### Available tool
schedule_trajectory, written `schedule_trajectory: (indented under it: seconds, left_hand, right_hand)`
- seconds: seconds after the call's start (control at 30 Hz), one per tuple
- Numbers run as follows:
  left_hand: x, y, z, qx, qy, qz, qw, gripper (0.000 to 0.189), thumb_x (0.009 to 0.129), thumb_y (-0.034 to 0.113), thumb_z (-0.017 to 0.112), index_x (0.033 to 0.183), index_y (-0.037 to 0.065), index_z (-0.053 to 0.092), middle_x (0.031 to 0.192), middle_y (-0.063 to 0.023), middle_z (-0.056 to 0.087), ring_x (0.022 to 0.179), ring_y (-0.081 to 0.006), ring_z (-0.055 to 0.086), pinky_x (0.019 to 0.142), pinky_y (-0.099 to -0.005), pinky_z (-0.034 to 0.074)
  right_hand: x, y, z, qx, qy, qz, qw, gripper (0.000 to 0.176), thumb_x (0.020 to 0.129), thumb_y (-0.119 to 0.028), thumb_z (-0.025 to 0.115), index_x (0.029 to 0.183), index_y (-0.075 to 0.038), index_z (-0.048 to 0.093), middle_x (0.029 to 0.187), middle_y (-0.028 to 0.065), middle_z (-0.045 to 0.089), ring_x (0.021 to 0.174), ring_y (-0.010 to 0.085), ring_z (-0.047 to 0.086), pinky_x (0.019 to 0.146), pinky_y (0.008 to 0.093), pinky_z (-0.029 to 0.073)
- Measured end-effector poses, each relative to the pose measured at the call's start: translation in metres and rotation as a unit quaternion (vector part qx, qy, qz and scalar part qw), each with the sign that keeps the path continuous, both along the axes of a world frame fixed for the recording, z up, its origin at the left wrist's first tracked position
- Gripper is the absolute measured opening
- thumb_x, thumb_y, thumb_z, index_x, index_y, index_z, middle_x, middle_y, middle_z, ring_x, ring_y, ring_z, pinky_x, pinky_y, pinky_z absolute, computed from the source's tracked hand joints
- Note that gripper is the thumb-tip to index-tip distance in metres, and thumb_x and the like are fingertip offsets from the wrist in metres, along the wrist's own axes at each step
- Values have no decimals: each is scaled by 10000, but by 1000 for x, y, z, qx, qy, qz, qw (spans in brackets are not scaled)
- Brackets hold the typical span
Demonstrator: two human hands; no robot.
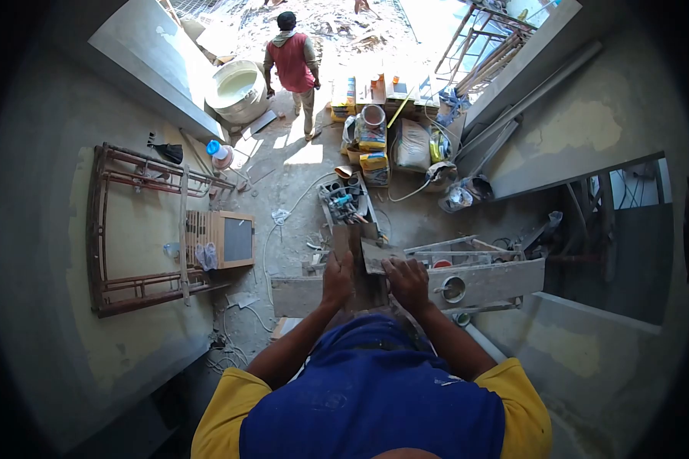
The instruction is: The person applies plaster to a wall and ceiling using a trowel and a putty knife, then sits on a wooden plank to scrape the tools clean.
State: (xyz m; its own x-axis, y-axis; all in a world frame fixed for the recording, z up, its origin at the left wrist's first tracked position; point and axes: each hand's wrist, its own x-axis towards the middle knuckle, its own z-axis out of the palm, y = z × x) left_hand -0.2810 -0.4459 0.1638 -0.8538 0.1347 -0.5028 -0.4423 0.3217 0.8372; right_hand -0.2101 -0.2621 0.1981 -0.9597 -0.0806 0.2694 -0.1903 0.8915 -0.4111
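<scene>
In front of my waist, my left hand [337,280] is wrapped round the left edge of a dark, flat board [370,294]. My right hand [407,281] grips a smaller grey rectangular plate [383,255], like a trowel blade, with its fingers over the near edge. The plate lies tilted across the board's right side and overlaps it in this view. Just beyond both hands, a weathered plank [505,280] runs crosswise. A round metal can [453,289] stands on it to the right of my right hand.
A tool-filled crate [345,200] sits ahead. Bags [414,145] and boxes are stacked behind it. A person in a red vest [292,65] stands by a large white tub [238,90]. Rusty scaffold frames [99,229] lean left; a hose [266,256] crosses the floor.
</scene>
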Motion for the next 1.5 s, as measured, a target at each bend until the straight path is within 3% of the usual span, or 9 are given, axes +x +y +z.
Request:
schedule_trajectory:
  seconds: [0.03,0.1,0.2,0.27,0.47,0.67,1.03,1.23,1.5]
  left_hand:
    - [0,-2,3,1,-3,-1,1000,454,939,389,489,1102,-35,482,972,-223,600,906,-326,586,790,-400,440]
    - [-3,-6,15,-8,117,-57,992,374,942,335,511,1089,-9,513,873,-113,589,803,-180,554,729,-327,450]
    - [-15,-19,17,29,105,-93,990,394,932,353,525,1096,-5,516,906,-124,593,853,-188,560,767,-332,450]
    - [-25,-31,4,2,58,-63,996,413,919,376,534,1078,-5,528,907,-174,615,863,-260,603,770,-372,455]
    - [-36,-115,-79,-71,-94,96,988,497,844,416,662,1052,-29,583,909,-77,626,784,-146,579,697,-295,465]
    - [20,-162,-116,-56,-216,193,955,474,831,339,686,1082,-54,603,899,-75,642,736,-160,598,665,-321,477]
    - [145,-33,-144,68,-340,299,889,549,833,393,652,1183,-16,547,997,-122,643,838,-248,639,779,-391,513]
    - [126,34,-119,130,-371,268,880,560,852,439,616,1208,13,539,1032,-120,644,874,-254,641,799,-398,517]
    - [98,30,-121,147,-317,253,902,512,914,457,497,1219,47,532,1077,-135,635,921,-284,643,822,-442,524]
  right_hand:
    - [-9,4,-1,-1,10,-32,999,321,729,-52,577,1042,-103,625,957,48,613,870,231,567,730,376,443]
    - [-25,13,-3,-2,16,-65,998,286,738,-60,588,1020,-81,630,944,67,627,827,251,576,713,385,444]
    - [-33,30,-11,-57,30,-159,985,213,772,-30,585,973,-68,644,912,90,638,824,279,588,715,388,459]
    - [-32,47,-23,-63,61,-204,975,186,785,-17,599,955,-76,648,874,93,643,815,284,603,705,390,464]
    - [7,98,-66,-63,9,-267,962,133,825,-49,599,948,-75,644,868,97,637,814,298,604,710,398,465]
    - [71,158,-111,-11,-89,-311,946,112,833,-88,593,934,-91,641,861,91,626,807,302,599,705,405,469]
    - [123,295,-153,-48,-122,-273,953,87,827,-90,590,896,-83,641,838,100,615,787,313,595,692,415,466]
    - [117,347,-137,-24,-121,-290,949,82,828,-85,594,897,-72,637,854,116,622,804,323,601,702,414,471]
    - [119,351,-156,-21,-141,-346,927,82,835,-100,588,880,-52,637,847,130,619,798,331,601,681,435,463]
